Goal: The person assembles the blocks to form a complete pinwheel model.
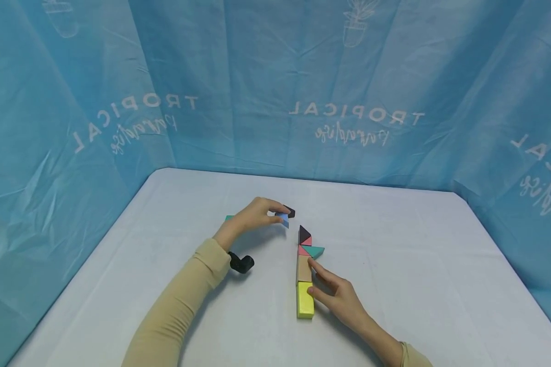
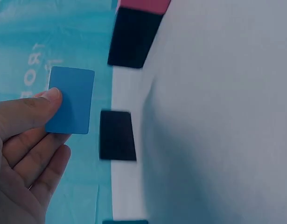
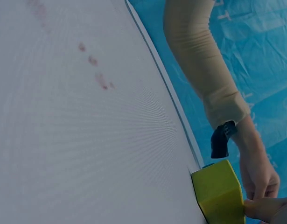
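Thumb and fingers of the left hand (image 1: pixel 257 213) pinch a blue block (image 2: pixel 75 102), held clear of the table (image 1: pixel 395 244). Right hand (image 1: pixel 342 300): fingers extended, no grip; index fingertip at the right edge of a tan block (image 1: pixel 304 269), thumb against a yellow block (image 1: pixel 305 302).

Key relation: in the head view, the blue block is above and left of the block row (image 1: pixel 305 275) at frame centre. The row's long axis runs almost vertically in the frame; the left hand is nearer its upper end, the right hand its lower end.

Shapes: blue block, smooth rectangular face; yellow block, glossy and oblong; tan block, rectangular, apparently plain wood. Above these sit small pink triangular faces, a teal triangle (image 1: pixel 314 252) jutting right and a black triangle (image 1: pixel 304 235) at the tip. A loose black block (image 1: pixel 291 211) lies just beyond the left fingertips.

Surroundings: white table surface; wrinkled blue curtain (image 1: pixel 266 66) with mirrored lettering.
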Available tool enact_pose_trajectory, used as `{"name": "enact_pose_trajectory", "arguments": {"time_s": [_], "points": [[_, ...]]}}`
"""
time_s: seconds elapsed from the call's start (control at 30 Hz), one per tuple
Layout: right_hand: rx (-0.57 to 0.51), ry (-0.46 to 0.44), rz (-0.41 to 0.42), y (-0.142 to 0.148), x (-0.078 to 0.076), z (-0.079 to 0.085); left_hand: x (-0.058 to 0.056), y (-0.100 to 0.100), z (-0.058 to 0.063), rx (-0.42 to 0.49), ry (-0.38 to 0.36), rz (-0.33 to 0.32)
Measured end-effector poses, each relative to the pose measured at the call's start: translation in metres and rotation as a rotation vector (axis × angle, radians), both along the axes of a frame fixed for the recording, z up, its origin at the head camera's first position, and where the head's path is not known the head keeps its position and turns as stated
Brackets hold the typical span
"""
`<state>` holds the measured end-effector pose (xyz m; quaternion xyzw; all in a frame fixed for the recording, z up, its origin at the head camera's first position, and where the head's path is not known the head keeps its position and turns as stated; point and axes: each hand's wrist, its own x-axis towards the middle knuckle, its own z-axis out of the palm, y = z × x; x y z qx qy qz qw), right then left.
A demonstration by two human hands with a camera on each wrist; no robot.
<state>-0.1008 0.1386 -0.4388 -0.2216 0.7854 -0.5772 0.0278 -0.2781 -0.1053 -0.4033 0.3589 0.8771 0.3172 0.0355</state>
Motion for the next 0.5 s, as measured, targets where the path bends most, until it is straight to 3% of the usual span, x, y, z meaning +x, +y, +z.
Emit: {"name": "enact_pose_trajectory", "arguments": {"time_s": [0.23, 0.5], "points": [[-0.003, 0.002, 0.0, 0.0, 0.0, 0.0, 0.007, 0.013, -0.004, -0.038, 0.043, -0.077], [0.001, 0.0, 0.004, 0.0, 0.0, 0.0, 0.01, 0.019, -0.011, -0.037, 0.005, -0.072]]}}
